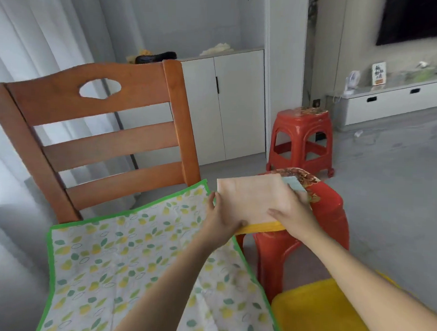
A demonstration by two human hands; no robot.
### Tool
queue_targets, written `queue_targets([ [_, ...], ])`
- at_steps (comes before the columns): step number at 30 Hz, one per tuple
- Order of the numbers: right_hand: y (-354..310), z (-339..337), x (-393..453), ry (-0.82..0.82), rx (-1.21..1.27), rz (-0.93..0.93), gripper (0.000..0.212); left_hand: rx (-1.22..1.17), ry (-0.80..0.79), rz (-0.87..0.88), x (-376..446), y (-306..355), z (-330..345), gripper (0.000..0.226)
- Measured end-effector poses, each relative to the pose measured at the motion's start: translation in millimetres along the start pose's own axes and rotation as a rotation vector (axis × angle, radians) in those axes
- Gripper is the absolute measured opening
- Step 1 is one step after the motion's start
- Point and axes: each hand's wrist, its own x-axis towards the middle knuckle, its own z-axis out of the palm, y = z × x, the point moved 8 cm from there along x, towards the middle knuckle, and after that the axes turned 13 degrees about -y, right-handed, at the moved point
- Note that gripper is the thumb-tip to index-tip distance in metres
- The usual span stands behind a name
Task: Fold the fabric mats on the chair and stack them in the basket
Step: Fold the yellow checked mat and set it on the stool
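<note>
Pale peach fabric, a folded mat [248, 197] with a yellow border along its near edge, is held between both hands above the nearer red stool [334, 214]: the left hand [221, 220] grips its left edge with thumb on top, and the right hand [292, 216] lies over its right part with fingers curled around the far side. Just beside them to the left, a leaf-printed mat [131, 269] edged in green lies spread flat across the seat of the wooden chair [98, 123]. Near the right forearm a yellow basket [315, 319] sits low at the bottom, and a second red stool [302, 142] stands farther back by the white cabinet [230, 105].
</note>
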Motion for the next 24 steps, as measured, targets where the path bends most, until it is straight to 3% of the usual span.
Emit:
queue_targets([
  [6, 33.4, -42.7, 63.8, 0.081, -0.041, 0.011, 0.071, -0.011, -0.052, 0.004, 100.0, 13.8, 21.6, 0.086],
  [10, 63.8, -38.2, 98.1, 0.005, -0.113, 0.069, 0.067, -0.036, -0.058, -0.058, 146.2, -9.1, 38.0, 0.086],
  [16, 106.4, -11.7, 108.5, -0.101, -0.240, 0.207, 0.061, 0.135, -0.065, -0.225, 158.4, -42.9, 66.0, 0.101],
  [19, 111.3, -8.1, 108.6, -0.092, -0.370, 0.223, 0.060, 0.302, -0.145, -0.309, 157.8, -54.7, 75.5, 0.097],
  [24, 112.2, -5.5, 103.9, -0.105, -0.555, 0.280, 0.061, 0.207, -0.166, -0.354, 149.1, -48.5, 73.2, 0.098],
])
